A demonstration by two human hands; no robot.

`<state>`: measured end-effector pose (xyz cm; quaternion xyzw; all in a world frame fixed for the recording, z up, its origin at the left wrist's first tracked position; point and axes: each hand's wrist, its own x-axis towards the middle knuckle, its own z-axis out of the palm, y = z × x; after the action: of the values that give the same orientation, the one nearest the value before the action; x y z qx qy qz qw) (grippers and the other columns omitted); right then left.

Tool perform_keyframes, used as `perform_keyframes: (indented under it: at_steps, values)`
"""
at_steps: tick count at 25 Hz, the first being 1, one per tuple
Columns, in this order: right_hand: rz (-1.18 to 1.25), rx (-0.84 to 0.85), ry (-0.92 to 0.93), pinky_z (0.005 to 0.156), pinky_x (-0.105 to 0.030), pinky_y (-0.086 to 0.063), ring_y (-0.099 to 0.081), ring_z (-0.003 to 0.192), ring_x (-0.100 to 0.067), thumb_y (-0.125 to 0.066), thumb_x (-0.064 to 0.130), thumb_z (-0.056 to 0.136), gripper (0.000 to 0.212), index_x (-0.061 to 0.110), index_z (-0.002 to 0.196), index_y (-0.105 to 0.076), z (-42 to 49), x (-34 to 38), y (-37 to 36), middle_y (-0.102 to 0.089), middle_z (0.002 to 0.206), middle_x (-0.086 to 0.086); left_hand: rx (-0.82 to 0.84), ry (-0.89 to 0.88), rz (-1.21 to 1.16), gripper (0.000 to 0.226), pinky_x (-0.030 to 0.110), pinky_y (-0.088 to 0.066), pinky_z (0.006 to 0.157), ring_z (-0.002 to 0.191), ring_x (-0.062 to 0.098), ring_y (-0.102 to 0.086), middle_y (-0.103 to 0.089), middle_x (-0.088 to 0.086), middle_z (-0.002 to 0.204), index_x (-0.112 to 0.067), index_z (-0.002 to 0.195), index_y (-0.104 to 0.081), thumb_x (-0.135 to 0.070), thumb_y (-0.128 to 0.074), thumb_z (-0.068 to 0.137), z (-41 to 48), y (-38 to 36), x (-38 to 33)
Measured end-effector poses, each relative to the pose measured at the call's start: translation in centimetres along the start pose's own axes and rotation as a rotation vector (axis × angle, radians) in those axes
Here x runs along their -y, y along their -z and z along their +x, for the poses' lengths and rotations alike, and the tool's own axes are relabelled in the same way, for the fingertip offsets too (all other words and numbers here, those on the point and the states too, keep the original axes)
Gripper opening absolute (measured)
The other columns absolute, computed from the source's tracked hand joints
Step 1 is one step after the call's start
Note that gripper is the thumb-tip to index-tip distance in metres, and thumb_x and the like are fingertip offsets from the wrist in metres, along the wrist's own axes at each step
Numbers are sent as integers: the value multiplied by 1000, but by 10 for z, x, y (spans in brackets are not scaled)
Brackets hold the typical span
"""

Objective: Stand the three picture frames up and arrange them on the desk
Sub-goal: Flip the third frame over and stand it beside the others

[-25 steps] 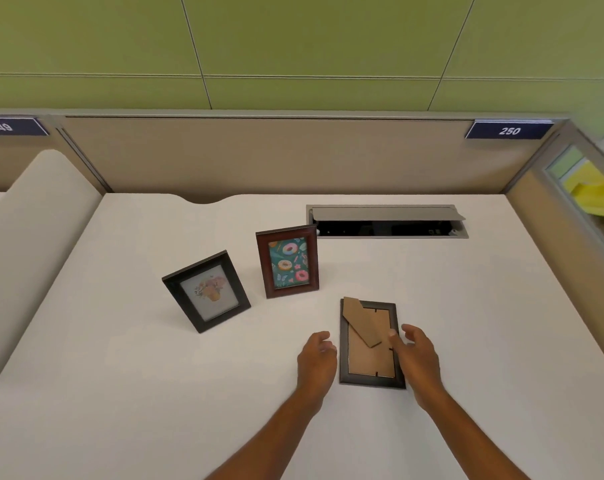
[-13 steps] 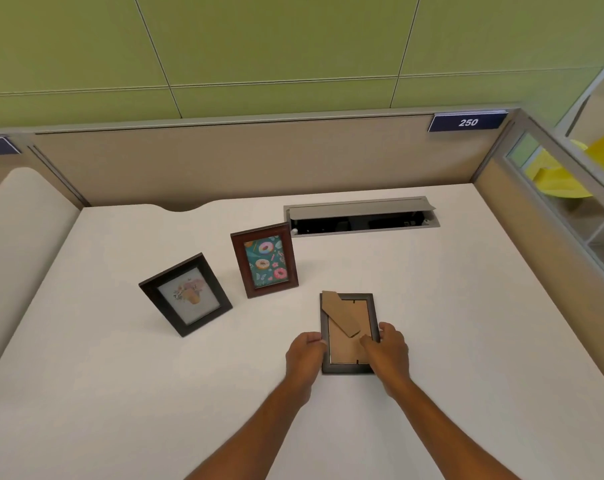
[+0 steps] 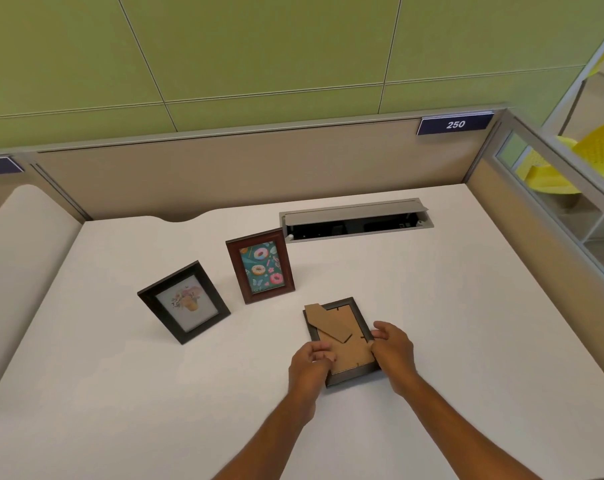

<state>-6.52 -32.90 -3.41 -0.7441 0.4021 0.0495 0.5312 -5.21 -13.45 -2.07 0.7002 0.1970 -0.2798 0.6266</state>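
Cardboard-backed frame (image 3: 349,351) face-down on worktop (image 3: 432,306); L hand (image 3: 309,370) and R hand (image 3: 395,351) grip its side edges. Black frame (image 3: 184,303), brown frame (image 3: 260,266) stand propped, rear-left.

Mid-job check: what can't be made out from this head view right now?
Head view:
- Face-down frame: its picture is hidden against the desk.
- Floral frame and doughnut frame: rear stands hidden behind their fronts.
- Cable box: contents too dark.

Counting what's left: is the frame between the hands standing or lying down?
Lying face down: the frame shows its cardboard back and stand flap upward; left hand and right hand grip its sides.
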Motion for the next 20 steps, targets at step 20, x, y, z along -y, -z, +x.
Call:
perform_keyframes:
  at_steps: [20]
  values:
    - [291, 91, -140, 83, -41, -65, -73, 110, -33, -69, -3, 101, 38, 5, 138, -68, -4, 23, 18, -73, 125, -17, -93, -784, 702, 38, 37, -51, 121, 137, 24, -67, -72, 3, 146, -19, 133, -79, -5, -80, 97, 14, 30, 4]
